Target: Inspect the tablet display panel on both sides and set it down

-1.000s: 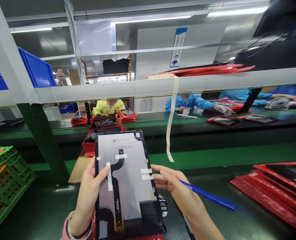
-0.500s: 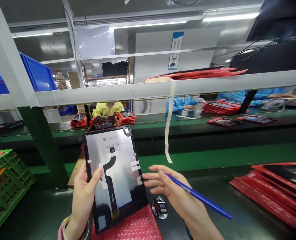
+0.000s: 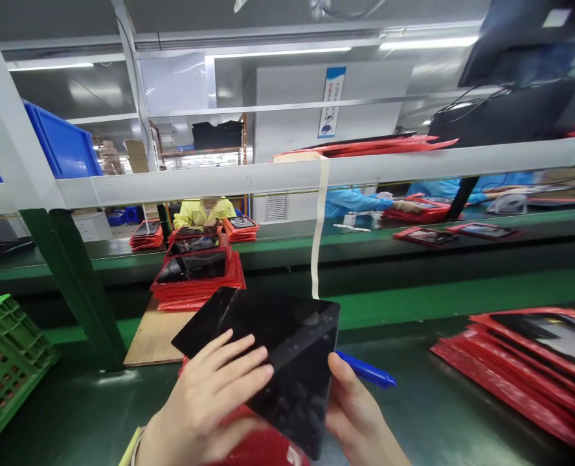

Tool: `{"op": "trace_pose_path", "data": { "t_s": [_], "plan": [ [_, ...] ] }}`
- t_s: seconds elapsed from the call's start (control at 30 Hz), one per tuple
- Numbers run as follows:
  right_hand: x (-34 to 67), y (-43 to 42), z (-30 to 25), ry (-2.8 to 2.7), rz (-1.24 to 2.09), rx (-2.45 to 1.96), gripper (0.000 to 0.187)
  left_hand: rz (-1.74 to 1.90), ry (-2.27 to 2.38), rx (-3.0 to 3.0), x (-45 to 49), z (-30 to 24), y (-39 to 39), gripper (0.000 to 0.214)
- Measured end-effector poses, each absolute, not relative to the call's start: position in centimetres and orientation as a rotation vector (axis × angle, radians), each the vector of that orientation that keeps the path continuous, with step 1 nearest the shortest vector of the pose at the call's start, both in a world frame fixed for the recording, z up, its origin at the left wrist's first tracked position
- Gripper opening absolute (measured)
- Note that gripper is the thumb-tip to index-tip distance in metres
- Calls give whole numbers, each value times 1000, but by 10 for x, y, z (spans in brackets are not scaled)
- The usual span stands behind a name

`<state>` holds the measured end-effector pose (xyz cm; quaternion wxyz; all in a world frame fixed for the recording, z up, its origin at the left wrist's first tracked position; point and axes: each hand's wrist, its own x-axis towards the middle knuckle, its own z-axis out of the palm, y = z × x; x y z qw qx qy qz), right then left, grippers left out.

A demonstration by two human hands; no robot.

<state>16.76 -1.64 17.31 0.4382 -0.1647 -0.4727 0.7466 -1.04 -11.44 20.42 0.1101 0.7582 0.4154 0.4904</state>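
Head: panel above red pouch

Left hand flat, slanting; right hand (curled)

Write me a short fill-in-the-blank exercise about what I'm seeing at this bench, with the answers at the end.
1. The left hand lies across a flat, glossy panel coloured ____.
2. The pen-like tool by the right hand is coloured ____.
3. The slatted crate stands at the picture's ____ edge.
4. The stack of packs at the far right has wrapping coloured ____.

Missing words: black; blue; left; red.
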Motion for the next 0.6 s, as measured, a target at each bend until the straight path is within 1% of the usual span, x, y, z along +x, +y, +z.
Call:
{"op": "trace_pose_path", "data": {
  "t_s": [0.03, 0.1, 0.13, 0.23, 0.3, 0.37, 0.43, 0.5, 0.53, 0.6],
  "plan": [
    [166, -18, 175, -1168, 1876, -398, 45, 1547, 1184, 2214, -2, 203, -118, 37],
    [162, -22, 178, -1126, 1953, -371, 44, 1867, 1142, 2082, 18, 200, -125, 20],
    [161, -24, 178, -1111, 1964, -362, 43, 1971, 1141, 2022, 26, 199, -127, 15],
    [159, -24, 173, -1106, 1964, -378, 41, 2134, 1247, 1805, 38, 199, -129, 12],
    [162, -20, 165, -1136, 1964, -394, 46, 2221, 1400, 1584, 30, 204, -127, 17],
    [167, -14, 156, -1141, 1955, -406, 51, 2186, 1561, 1382, 13, 209, -124, 20],
    [174, -9, 150, -1124, 1953, -422, 50, 1946, 1589, 1279, -6, 213, -120, 21],
    [180, -5, 147, -1101, 1936, -443, 48, 1717, 1462, 1184, -20, 213, -116, 24],
    [182, -3, 147, -1093, 1918, -443, 50, 1670, 1379, 1125, -25, 213, -113, 25],
    [183, -3, 147, -1084, 1894, -425, 53, 1699, 1229, 984, -28, 210, -108, 26]
  ]
}}
